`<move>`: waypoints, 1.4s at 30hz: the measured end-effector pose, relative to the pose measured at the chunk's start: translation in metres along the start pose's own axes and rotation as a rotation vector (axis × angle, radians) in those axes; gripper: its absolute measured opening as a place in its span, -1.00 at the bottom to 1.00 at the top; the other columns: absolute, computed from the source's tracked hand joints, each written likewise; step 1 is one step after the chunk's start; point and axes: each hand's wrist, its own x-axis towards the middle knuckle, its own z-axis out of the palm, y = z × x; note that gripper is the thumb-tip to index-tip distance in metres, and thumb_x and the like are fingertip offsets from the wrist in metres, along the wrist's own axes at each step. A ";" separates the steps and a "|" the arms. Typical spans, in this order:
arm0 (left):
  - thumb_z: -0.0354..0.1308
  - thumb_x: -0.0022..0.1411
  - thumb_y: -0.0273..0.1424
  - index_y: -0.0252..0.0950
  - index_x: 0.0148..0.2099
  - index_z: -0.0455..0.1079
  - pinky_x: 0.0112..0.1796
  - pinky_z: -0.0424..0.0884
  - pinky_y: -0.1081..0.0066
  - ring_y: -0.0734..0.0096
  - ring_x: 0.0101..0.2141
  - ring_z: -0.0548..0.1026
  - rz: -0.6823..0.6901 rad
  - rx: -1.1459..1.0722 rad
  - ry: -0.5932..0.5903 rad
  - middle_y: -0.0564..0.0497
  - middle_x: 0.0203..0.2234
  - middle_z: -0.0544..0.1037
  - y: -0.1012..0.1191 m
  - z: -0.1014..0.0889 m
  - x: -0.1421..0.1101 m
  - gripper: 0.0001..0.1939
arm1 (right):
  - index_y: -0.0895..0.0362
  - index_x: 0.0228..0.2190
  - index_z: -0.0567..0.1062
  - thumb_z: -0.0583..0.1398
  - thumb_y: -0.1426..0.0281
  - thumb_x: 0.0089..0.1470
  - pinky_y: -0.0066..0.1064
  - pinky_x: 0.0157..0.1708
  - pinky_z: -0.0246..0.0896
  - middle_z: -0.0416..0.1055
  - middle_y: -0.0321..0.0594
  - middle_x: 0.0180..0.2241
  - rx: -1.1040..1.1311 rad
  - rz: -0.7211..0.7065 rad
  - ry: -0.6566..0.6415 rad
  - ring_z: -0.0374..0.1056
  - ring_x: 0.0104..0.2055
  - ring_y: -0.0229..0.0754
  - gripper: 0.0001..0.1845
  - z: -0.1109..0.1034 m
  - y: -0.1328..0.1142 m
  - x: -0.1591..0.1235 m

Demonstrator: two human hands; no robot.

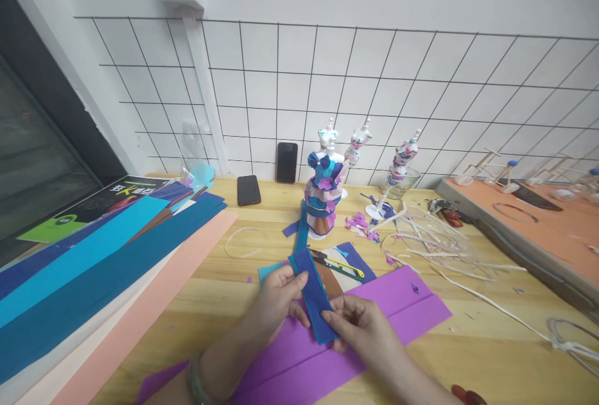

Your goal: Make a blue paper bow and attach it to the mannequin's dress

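A strip of dark blue paper with teal edging (312, 289) slants between my hands above the table. My left hand (281, 299) pinches its left edge near the upper end. Lower down, my right hand (358, 324) grips the other side, thumb on top and fingers underneath. Below them lies a long purple paper sheet (397, 305) with a crease along it. Just beyond the strip rest a yellow-and-green craft knife (349, 268) and some paper offcuts (358, 261). A small mannequin in a layered paper dress (322, 196) with a blue bow stands behind.
Long coloured paper sheets (140, 255) fan across the left. Two phones, one flat (248, 190) and one leaning on the wall (287, 163), are at the back. Another mannequin (402, 161), purple scraps (359, 221) and tangled white strips (435, 243) occupy the right, near an orange board (510, 221).
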 end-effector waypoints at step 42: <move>0.10 0.10 -0.43 -0.34 -0.01 0.31 -0.35 0.45 0.35 0.32 -0.34 0.50 0.012 0.330 -0.189 -0.09 -0.30 0.54 -0.010 0.026 -0.017 -0.64 | 0.10 -0.48 0.44 0.17 0.34 0.01 -0.38 -0.29 0.22 0.37 -0.17 -0.36 -0.220 -0.503 0.272 0.30 -0.23 -0.11 -0.89 -0.010 -0.034 -0.014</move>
